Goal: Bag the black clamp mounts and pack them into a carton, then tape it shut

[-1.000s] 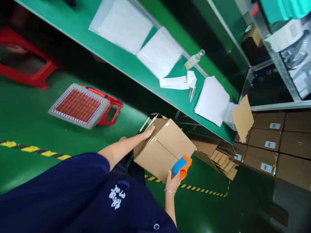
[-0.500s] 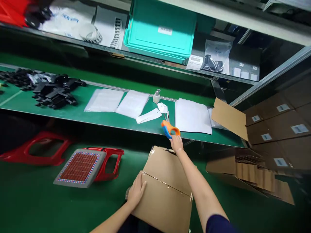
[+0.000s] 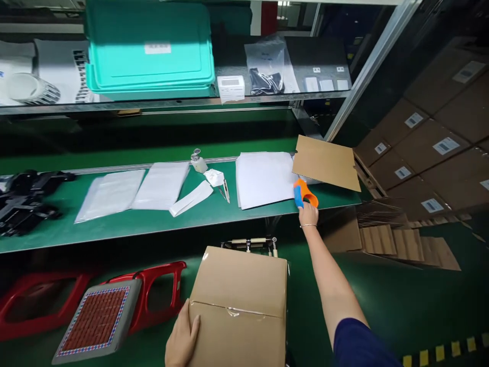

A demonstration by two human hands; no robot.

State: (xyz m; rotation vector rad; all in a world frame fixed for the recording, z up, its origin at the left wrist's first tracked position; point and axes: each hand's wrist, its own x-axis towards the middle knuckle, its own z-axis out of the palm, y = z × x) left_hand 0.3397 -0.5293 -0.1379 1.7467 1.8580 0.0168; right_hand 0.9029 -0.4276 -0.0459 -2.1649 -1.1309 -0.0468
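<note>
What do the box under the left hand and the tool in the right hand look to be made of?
Box: brown corrugated cardboard, matte, with a glossy clear tape strip across its seam. Tape dispenser: smooth orange and blue body, probably moulded plastic, held by the right hand. Left hand rests on the box's side.

Right hand holds tape dispenser at bench; left hand steadies box.

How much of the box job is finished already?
Done: the brown cardboard box is closed, with a strip of clear tape across its seam. In hand: the left hand steadies the box's side, while the right hand holds the orange and blue tape dispenser at the edge of the green workbench. Left: the box carries no white label like the stacked labelled cartons have.
</note>
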